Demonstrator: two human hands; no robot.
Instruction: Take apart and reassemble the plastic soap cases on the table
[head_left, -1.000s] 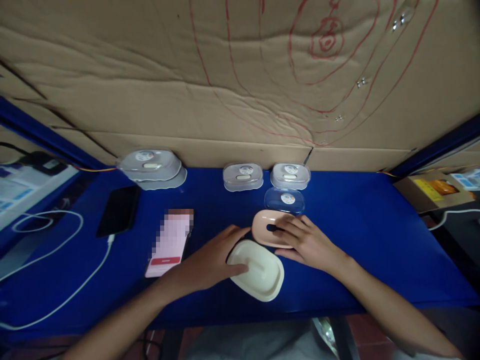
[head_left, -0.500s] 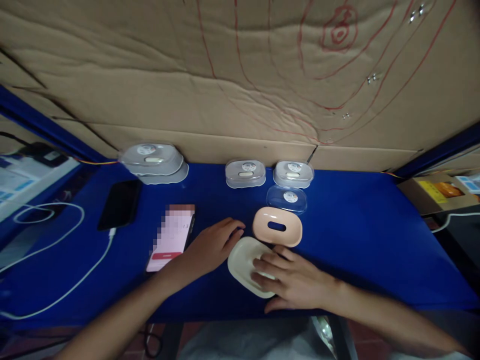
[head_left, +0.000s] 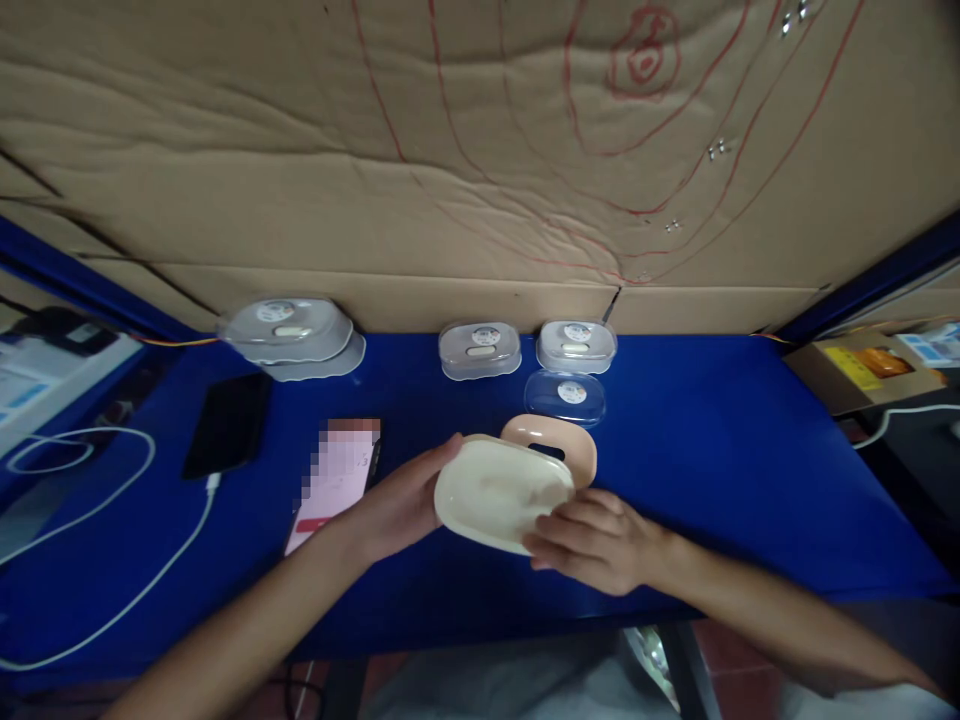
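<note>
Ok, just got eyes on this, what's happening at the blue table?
A person holds a cream dish between the left hand and the right hand. Partly behind it lies a peach piece with a slot, and beyond that a clear lid. Two lidded containers and a stack stand along the cardboard wall; two phones lie to the left.

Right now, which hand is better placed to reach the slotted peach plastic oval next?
Probably right: the right hand is nearer the peach oval; the left hand grips the opposite end of the cream oval dish.
</note>
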